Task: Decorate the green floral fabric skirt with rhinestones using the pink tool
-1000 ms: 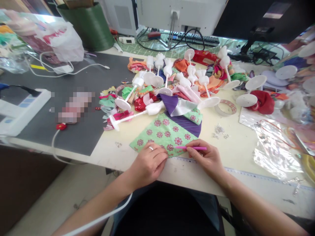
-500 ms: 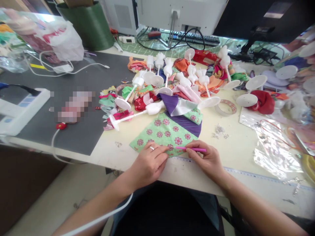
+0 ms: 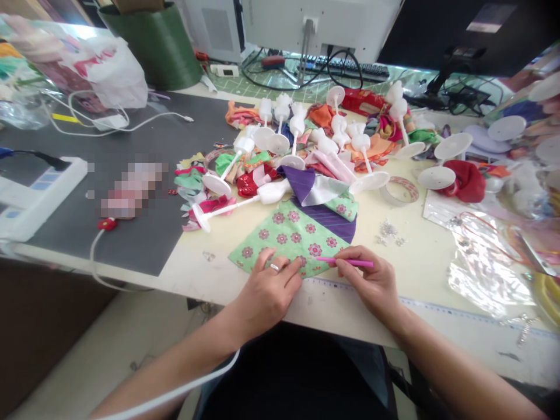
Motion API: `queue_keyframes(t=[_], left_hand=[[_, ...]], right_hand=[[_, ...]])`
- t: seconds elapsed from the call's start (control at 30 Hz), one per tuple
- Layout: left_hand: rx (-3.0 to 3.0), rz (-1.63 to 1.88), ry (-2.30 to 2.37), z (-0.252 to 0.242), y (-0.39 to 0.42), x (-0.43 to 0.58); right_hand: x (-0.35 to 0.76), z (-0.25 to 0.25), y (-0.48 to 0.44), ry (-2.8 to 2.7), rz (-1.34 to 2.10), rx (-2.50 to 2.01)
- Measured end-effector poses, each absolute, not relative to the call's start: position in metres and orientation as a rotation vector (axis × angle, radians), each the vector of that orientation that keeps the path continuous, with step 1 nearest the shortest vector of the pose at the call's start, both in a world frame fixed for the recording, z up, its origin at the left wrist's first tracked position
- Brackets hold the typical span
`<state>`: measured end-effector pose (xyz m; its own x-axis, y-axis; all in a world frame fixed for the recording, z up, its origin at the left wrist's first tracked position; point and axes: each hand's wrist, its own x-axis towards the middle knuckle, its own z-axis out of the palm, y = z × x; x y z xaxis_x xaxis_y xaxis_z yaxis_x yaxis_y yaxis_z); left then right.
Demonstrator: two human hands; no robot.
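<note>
Red print is seen on a tape roll (image 3: 406, 185) at the right but cannot be read; markings on the ruler (image 3: 437, 310) along the near edge are too small. The green flowered cloth (image 3: 282, 233) is laid near centre, pressed by the left hand's (image 3: 270, 290) loosely spread fingers. A pink stick (image 3: 359, 263) is pinched by the right hand (image 3: 371, 281). Beyond, space is crowded by white mannequin stands (image 3: 275, 191).

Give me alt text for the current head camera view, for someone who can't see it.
A person's left hand rests on green flower-print fabric while the right hand holds a slim pink stick over it. Beyond are small white mannequin forms on round bases among colourful cloth scraps. A tape roll lies to the right.
</note>
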<state>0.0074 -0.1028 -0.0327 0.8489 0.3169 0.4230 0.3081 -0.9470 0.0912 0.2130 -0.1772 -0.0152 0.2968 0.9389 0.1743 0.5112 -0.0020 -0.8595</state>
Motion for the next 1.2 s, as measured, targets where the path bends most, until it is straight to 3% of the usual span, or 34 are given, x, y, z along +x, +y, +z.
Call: queue_keyframes(t=[0.6, 0.87, 1.2], left_hand=[[2.372, 0.941, 0.709, -0.024, -0.099, 0.009], [1.068, 0.562, 0.957, -0.011, -0.101, 0.013], [0.781, 0.449, 0.802, -0.005, -0.11, 0.03]], right_hand=[[0.216, -0.015, -0.182, -1.368, 0.472, -1.554], [0.215, -0.015, -0.185, -1.368, 0.442, -1.508], [0.208, -0.02, -0.187, -1.637, 0.24, -1.304]])
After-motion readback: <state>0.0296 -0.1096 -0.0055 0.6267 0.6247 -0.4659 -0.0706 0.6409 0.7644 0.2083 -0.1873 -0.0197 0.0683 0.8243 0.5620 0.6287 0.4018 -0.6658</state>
